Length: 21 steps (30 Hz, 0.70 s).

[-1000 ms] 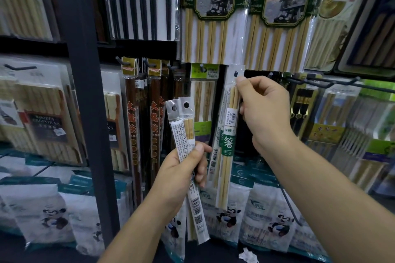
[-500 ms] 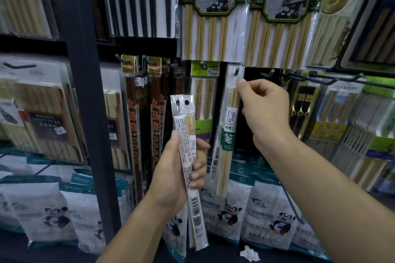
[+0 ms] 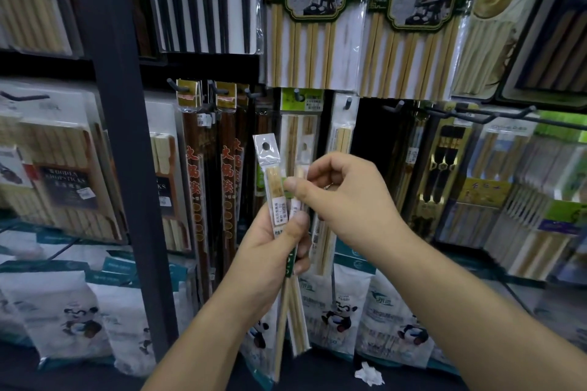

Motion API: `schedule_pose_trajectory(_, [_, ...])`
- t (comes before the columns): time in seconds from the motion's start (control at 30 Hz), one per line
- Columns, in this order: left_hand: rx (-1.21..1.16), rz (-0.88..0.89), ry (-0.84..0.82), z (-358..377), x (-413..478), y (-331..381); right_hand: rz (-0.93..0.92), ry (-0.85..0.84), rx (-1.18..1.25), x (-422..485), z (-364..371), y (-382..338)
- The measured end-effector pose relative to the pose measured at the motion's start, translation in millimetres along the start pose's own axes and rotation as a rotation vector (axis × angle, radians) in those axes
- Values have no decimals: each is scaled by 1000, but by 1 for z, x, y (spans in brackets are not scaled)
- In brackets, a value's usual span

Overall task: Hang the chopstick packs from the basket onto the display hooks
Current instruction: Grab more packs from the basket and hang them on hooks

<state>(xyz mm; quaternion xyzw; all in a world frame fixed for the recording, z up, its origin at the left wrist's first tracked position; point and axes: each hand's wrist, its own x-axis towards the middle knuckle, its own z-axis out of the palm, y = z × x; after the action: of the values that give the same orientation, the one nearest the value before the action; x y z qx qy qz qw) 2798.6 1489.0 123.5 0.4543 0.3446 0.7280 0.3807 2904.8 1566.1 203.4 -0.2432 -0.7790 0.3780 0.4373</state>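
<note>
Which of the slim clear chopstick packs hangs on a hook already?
The slim pack right of the green-labelled pack, a hook through its top; the other packs are gripped in the left hand.

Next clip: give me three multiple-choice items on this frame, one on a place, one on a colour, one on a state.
1. The pack showing an empty hang hole is: A in the left hand; B on a hook; C on the floor.
2. The top-left chopsticks are: A red; B black; C white.
3. The right hand: A hangs open; B pinches a held pack; C grips a hook.
A, left fingers wrap it. B, dark sticks on white card. B, thumb and forefinger close on it.
</note>
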Motion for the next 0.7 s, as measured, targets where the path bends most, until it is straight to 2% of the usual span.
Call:
schedule_pose_trajectory(0.1, [28,-3,10,0,-1,3,18,-3,25,0,-2,-2])
schedule_pose_trajectory(0.23, [-88,-65,73,0,0,3,9,15,89,0,-6,-6])
schedule_pose_trajectory(0.47, [203,-47,214,-5,-2,0,-39,217,195,19,-28,-17])
schedule_pose_trajectory(0.7, [55,-56,176,-1,0,0,29,313,176,34,-31,-19])
